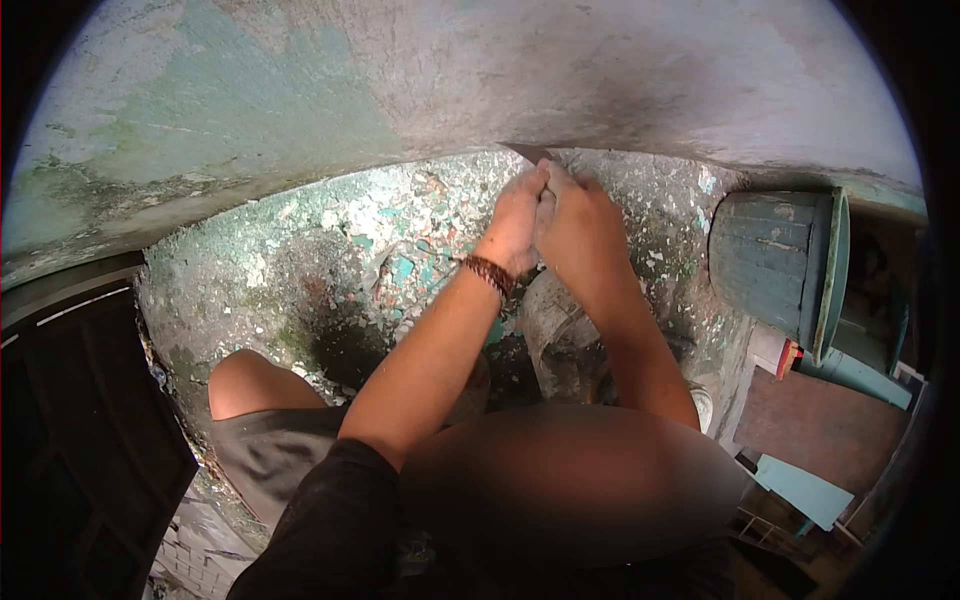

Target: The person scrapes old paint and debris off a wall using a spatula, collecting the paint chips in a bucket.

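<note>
Both my hands meet on a flat-bladed scraper (531,152), whose blade lies against the base of the wall (300,97). Its handle is hidden inside my fingers. My left hand (516,217), with a dark braided bracelet at the wrist, wraps it from the left. From the right, my right hand (583,221) closes around it, pressed up against the left. The wall has peeling green paint over bare, greyish plaster. Below the hands, paint flakes (416,217) in white, green and reddish pieces litter the rough ground.
Under my right forearm stands a dirty, rounded container (559,322), partly covered. A grey-green plastic tub (772,262) lies tipped at the right. Beyond it are a brown board (817,427) and a pale blue board (806,491). A dark panelled door (82,427) borders the left side.
</note>
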The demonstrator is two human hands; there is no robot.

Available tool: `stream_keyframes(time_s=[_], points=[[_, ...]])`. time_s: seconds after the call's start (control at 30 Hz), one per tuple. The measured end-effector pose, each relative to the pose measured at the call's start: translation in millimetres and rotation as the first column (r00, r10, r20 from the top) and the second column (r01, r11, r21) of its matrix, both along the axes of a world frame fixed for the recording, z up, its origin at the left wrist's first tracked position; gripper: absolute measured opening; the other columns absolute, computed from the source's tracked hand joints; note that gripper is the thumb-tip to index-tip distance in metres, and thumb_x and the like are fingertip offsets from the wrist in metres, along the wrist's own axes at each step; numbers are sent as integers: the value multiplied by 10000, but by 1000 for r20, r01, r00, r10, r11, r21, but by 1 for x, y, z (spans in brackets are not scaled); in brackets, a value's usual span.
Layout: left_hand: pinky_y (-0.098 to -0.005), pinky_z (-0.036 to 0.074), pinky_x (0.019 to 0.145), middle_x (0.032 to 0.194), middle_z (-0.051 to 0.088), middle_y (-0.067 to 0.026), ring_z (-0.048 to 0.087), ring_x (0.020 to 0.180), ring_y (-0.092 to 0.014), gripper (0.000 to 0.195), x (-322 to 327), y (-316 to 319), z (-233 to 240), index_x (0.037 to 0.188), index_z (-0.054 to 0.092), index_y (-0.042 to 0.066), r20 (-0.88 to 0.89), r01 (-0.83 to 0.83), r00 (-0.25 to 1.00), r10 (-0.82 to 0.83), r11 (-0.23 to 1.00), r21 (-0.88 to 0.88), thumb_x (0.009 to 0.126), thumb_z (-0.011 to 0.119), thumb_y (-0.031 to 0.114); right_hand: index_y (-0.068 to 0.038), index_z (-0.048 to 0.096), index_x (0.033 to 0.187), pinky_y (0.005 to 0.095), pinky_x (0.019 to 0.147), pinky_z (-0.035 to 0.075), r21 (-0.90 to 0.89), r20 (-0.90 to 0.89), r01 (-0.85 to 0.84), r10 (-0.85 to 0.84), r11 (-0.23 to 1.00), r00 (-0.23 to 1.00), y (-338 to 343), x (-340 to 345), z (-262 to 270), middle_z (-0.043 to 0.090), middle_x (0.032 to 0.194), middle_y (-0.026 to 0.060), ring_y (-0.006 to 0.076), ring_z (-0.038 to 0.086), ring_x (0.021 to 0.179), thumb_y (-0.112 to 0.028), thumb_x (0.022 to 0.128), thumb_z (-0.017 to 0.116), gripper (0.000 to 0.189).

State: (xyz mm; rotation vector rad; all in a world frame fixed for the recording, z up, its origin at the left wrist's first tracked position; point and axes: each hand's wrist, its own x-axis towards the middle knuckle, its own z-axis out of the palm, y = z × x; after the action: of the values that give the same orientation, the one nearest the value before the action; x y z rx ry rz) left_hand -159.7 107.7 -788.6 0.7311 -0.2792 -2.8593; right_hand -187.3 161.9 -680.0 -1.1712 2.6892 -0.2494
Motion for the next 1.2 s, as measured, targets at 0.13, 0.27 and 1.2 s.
stream_keyframes(time_s=[0.13, 0.27, 1.2], points=[[-372, 540, 780, 985, 649, -100, 639, 868, -203, 358, 10, 11, 21, 1068, 579, 33, 30, 33, 999, -33, 999, 17, 1034, 405, 344, -55, 597, 1248, 500, 760, 518, 9, -30, 9, -9, 1000, 1000, 14, 3, -4, 624, 908, 287, 456, 628, 827, -131, 864, 541, 395], [-345, 536, 751, 951, 641, -76, 626, 837, -181, 309, 9, 12, 14, 1051, 576, 53, 21, 45, 999, -45, 999, 1, 1025, 435, 328, -49, 592, 1255, 501, 743, 522, 20, -16, 22, -22, 1000, 1000, 12, -10, -19, 615, 877, 283, 459, 633, 809, -134, 862, 551, 404], [-309, 509, 722, 897, 623, -52, 593, 794, -151, 254, 35, -22, -15, 998, 576, 67, 82, 10, 997, -5, 998, -60, 1025, 436, 277, 30, 567, 1244, 480, 622, 550, -5, -41, -107, 107, 994, 993, -5, 26, -48, 617, 862, 313, 451, 654, 714, -142, 872, 542, 411]])
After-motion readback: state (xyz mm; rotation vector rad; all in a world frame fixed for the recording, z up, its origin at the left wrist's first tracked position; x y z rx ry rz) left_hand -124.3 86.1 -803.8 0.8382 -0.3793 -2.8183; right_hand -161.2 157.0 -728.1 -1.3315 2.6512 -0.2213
